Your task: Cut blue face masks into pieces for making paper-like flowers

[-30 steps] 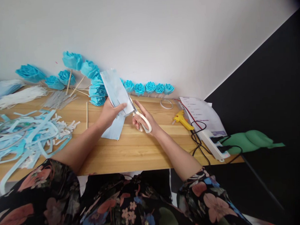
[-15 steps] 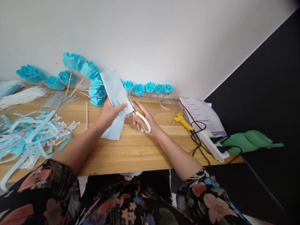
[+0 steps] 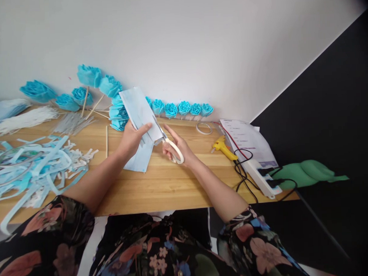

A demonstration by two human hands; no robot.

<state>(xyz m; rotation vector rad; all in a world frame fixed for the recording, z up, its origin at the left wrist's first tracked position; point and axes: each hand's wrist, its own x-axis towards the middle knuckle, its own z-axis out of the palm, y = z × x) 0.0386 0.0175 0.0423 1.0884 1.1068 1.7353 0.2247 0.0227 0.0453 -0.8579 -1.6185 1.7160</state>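
My left hand [image 3: 133, 136] is closed on a light-blue face mask [image 3: 137, 104], thumb on top, holding it tilted above the table. Around the white handles of a pair of scissors [image 3: 176, 151] my right hand [image 3: 182, 146] is closed, its index finger stretched along the blades. The blades lie at the mask's right edge, where they are partly hidden. Another light-blue piece [image 3: 142, 158] lies below the held mask, close to my left wrist.
Blue fabric flowers [image 3: 183, 108] line the wall, some on wooden sticks. Left are a heap of blue strips [image 3: 52, 158], white cords [image 3: 28, 118] and thin wires [image 3: 71, 122]. Right are a tape roll [image 3: 203, 128], yellow glue gun [image 3: 223, 147], paper sheet [image 3: 250, 139] and power strip [image 3: 260, 179].
The mask has shifted slightly left and down with my left hand. My right hand and the scissors have moved very slightly left, staying at the mask's right edge.
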